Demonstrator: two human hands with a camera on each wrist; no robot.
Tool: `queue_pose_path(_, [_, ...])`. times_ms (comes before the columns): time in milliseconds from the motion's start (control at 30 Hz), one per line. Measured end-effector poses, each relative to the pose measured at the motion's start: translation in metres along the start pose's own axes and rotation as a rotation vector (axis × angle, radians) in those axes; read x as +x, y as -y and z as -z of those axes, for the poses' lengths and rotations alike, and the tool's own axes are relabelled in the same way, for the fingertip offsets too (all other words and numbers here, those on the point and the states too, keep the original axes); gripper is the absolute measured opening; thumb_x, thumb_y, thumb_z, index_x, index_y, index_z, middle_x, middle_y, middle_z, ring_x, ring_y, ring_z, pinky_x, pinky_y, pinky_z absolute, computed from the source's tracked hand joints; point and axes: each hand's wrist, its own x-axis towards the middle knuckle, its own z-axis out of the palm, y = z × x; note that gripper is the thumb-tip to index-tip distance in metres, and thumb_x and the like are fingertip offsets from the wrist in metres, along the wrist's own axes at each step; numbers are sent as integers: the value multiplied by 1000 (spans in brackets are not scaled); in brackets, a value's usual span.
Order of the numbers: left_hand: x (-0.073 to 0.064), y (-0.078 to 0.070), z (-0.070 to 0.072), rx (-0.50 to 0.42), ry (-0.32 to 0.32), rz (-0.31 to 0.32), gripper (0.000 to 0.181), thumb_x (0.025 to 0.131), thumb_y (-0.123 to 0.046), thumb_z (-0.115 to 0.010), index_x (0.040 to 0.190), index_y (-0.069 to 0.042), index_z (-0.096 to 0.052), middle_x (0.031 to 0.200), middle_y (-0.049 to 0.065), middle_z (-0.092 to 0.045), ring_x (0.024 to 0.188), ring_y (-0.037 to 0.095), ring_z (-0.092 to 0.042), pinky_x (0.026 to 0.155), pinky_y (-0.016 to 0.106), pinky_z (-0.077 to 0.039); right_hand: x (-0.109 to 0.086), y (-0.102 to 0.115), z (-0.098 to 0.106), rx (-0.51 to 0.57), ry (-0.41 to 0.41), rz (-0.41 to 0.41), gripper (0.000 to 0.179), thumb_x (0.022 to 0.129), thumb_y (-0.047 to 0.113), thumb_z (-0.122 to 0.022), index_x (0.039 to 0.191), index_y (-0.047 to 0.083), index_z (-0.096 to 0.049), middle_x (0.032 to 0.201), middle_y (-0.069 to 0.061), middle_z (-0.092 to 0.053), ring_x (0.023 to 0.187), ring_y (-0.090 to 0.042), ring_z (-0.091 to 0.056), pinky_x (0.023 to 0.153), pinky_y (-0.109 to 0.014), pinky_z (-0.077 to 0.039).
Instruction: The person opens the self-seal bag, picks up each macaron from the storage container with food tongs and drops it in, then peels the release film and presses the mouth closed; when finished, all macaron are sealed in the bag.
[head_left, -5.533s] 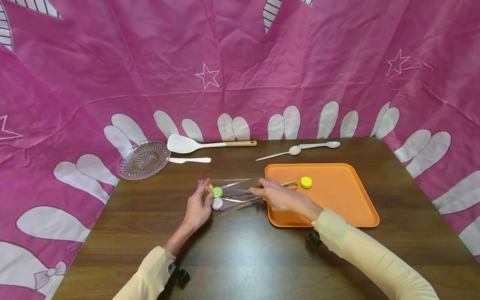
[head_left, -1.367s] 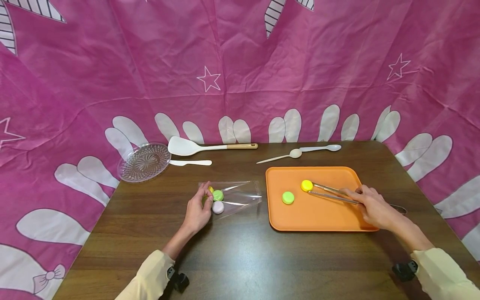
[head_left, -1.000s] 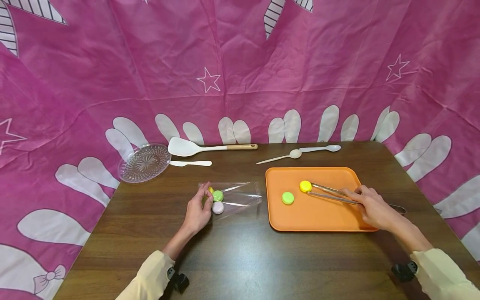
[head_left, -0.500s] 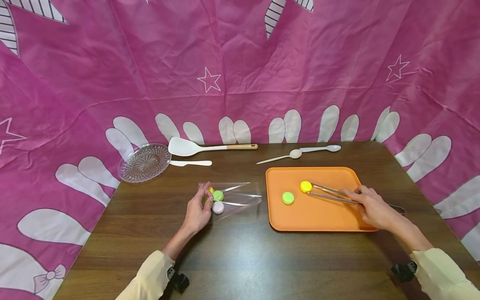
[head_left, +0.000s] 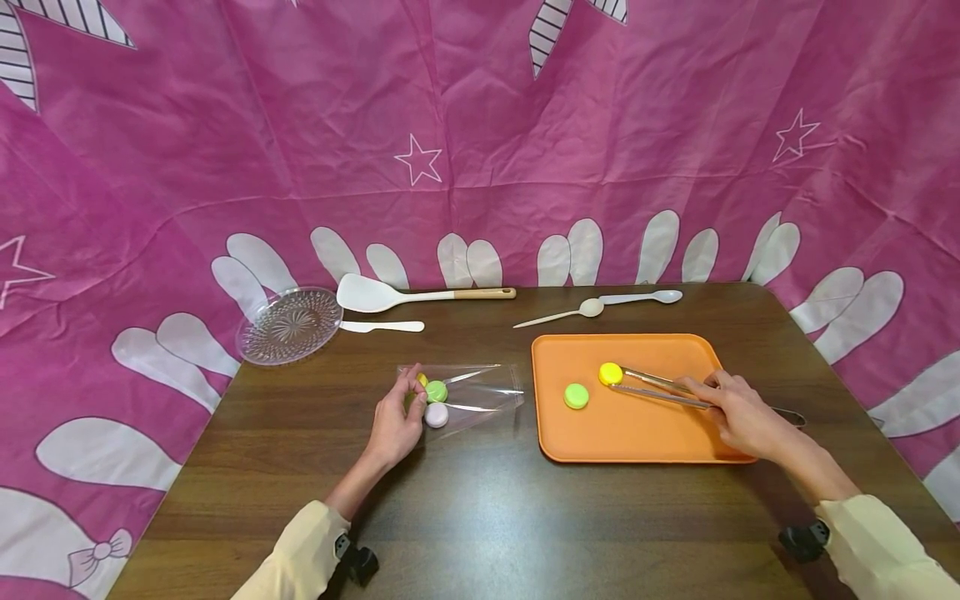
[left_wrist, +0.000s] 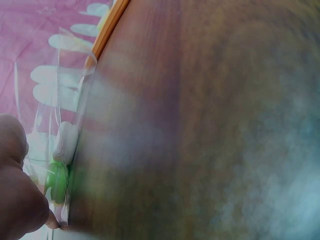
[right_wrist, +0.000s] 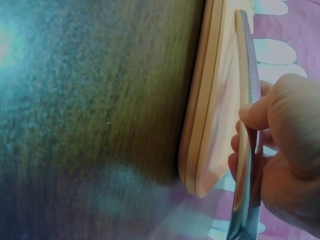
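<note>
My left hand [head_left: 396, 419] pinches the left end of a clear plastic bag [head_left: 480, 398] lying on the table. Inside the bag, close to the fingers, are a green macaron [head_left: 436, 392], a white macaron [head_left: 436, 415] and a yellow one [head_left: 422, 380] partly hidden by the fingers. Over the right side of an orange tray [head_left: 645, 442], my right hand [head_left: 746, 417] grips metal tongs [right_wrist: 247, 95] between thumb and fingers. The tong tips lie at a yellow macaron [head_left: 610, 374] on the tray, one arm on either side of its right edge. Left of it sits another green macaron [head_left: 576, 396].
At the back left stand a clear patterned plate [head_left: 289, 326], a white spatula [head_left: 371, 293] with a wooden handle and a white knife [head_left: 382, 327]. Two spoons, one cream [head_left: 590, 308] and one white [head_left: 666, 297], lie behind the tray. A pink curtain [head_left: 480, 108] hangs behind the table.
My right hand with the tongs has moved from the bag's right end to the tray, uncovering the green macaron there. Lately the tongs and yellow macaron shift only slightly. My left hand stays put.
</note>
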Motion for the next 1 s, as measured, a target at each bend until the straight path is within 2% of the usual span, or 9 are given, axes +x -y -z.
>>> queue_pose_path(233, [1, 1, 0, 7, 5, -2, 13, 92, 10, -57, 88, -2, -55, 141, 27, -52, 140, 44, -35, 115, 55, -23, 1, 0, 0, 6, -30, 42, 65, 68, -19, -73, 128, 3, -62, 93, -7, -52, 77, -21, -45, 63, -36, -41])
queue_pose_path(400, [1, 1, 0, 1, 5, 4, 13, 93, 10, -57, 88, -2, -55, 141, 27, -52, 140, 44, -35, 115, 55, -24, 4, 4, 1, 19, -79, 111, 72, 63, -22, -72, 129, 6, -62, 94, -7, -53, 77, -19, -44, 63, -35, -42])
queue_pose_path(633, [1, 0, 0, 11, 10, -1, 13, 93, 10, -57, 89, -2, -55, 140, 27, -52, 139, 45, -35, 114, 57, -24, 12, 12, 0, 29, -125, 167, 72, 61, -24, -72, 126, 7, -63, 91, -2, -52, 78, -17, -44, 64, -35, -41])
queue_pose_path(800, [1, 0, 0, 18, 6, -1, 13, 93, 9, -57, 89, -3, -55, 140, 26, -52, 139, 45, -36, 114, 57, -25, 16, 20, 1, 43, -131, 188, 73, 62, -24, -73, 127, 7, -63, 91, -1, -52, 79, -17, -45, 65, -35, -42])
queue_pose_path(1000, [1, 1, 0, 23, 4, 0, 14, 93, 10, -57, 88, -3, -55, 141, 26, -52, 140, 44, -35, 114, 56, -24, 24, 33, 4, 40, -89, 186, 71, 67, -21, -73, 130, 8, -62, 93, -1, -52, 81, -18, -46, 68, -36, -42])
